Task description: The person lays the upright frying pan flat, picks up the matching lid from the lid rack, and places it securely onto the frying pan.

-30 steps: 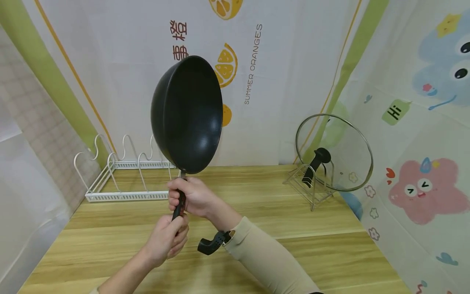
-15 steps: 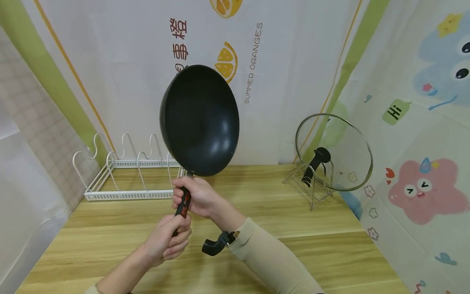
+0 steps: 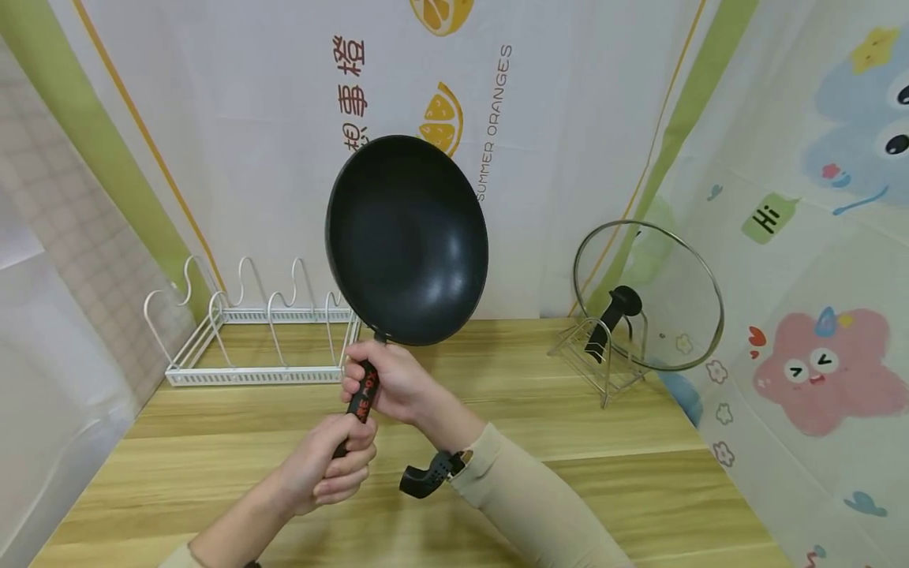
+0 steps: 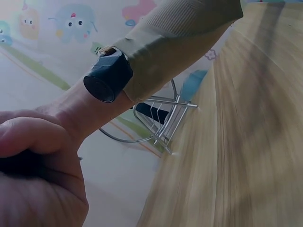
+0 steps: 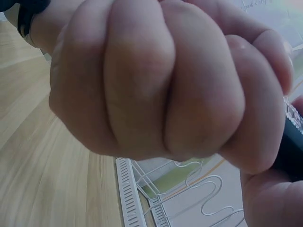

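I am holding a black wok [image 3: 408,241] up in the air in front of me, above the wooden surface [image 3: 568,481], its bowl tipped on edge so the dark inside is facing me; its handle [image 3: 362,394] is pointing down toward my chest; my right hand [image 3: 390,383] is gripping the handle just under the bowl, fingers [image 5: 142,94] clenched tightly round it; my left hand [image 3: 327,469] is wrapping the lower end of the handle, just beneath the right, thumb [image 4: 33,135] curling over it; behind the wok, at the back left of the surface, a white wire rack [image 3: 248,331] is standing; well apart to the right, a glass lid [image 3: 649,296] with a black knob is leaning upright in a small metal stand [image 3: 600,359] near the wall.
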A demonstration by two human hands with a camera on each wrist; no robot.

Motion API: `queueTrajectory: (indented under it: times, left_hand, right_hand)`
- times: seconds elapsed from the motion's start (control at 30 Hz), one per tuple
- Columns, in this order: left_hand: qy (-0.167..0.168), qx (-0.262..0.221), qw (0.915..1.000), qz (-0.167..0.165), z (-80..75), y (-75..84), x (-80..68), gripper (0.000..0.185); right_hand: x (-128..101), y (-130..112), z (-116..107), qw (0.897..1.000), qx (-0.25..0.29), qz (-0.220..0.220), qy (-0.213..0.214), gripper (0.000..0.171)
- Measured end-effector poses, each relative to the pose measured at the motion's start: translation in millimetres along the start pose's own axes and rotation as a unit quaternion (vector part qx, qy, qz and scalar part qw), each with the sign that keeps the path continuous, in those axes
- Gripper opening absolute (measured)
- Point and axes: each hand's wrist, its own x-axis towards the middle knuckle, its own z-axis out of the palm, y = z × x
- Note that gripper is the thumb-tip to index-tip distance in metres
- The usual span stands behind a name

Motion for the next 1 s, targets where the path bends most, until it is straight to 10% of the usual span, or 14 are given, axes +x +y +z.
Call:
queueTrajectory:
  times: [1.0]
  left_hand:
    - [-0.128, -0.148, 0.9793, -0.050, -9.1, 6.1, 3.4, 0.027]
  right_hand:
    - [-8.6, 0.4, 0.4, 0.993, 0.118, -0.010, 0.009, 0.042]
